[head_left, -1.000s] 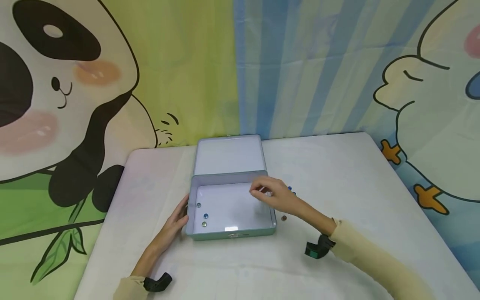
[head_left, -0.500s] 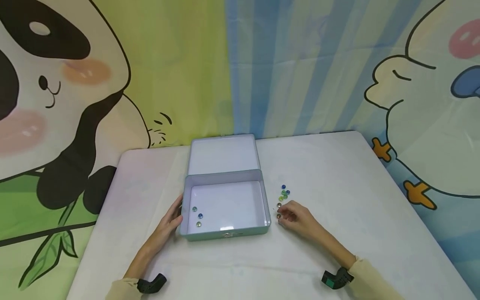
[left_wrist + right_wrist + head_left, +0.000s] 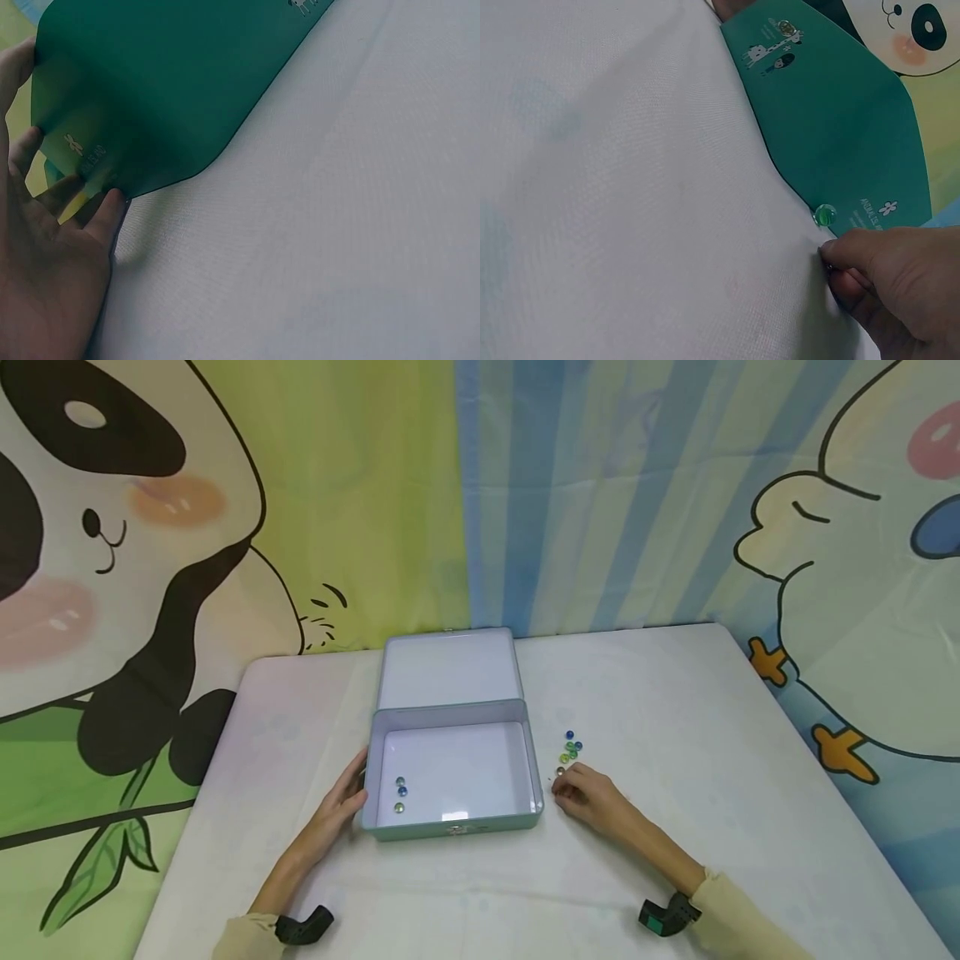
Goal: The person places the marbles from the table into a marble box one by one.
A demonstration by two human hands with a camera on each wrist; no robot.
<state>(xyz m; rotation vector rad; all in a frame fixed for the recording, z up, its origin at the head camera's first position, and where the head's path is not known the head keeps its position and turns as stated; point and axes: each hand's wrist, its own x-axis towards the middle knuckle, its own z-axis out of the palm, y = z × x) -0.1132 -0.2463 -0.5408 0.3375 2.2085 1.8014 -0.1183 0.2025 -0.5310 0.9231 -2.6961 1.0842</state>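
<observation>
An open, shallow green tin box [image 3: 459, 832] with a pale inside stands on the table. My left hand [image 3: 335, 802] rests against its left wall, fingers extended; in the left wrist view the thumb tip [image 3: 114, 199] touches the green corner. Three glass marbles, one of them a blue marble [image 3: 402, 792], lie at the left inside the box. Right of the box my right hand [image 3: 592, 795] is down at the tabletop, pinching a small marble [image 3: 829, 266] mostly hidden between thumb and forefinger. A clear marble [image 3: 824, 215] lies just beyond the thumb.
The box's lid [image 3: 450, 670] is folded back, away from me. Several loose marbles, among them a blue marble [image 3: 570, 735] and a green marble [image 3: 573, 755], lie in a cluster beyond my right hand. A white cloth covers the table [image 3: 660, 693]; cartoon-printed curtains [image 3: 600, 485] hang behind it.
My right hand has moved from over the box to the table on its right and closed on a brown marble. Inside the box, one marble has rolled toward the blue one. The left hand stays put.
</observation>
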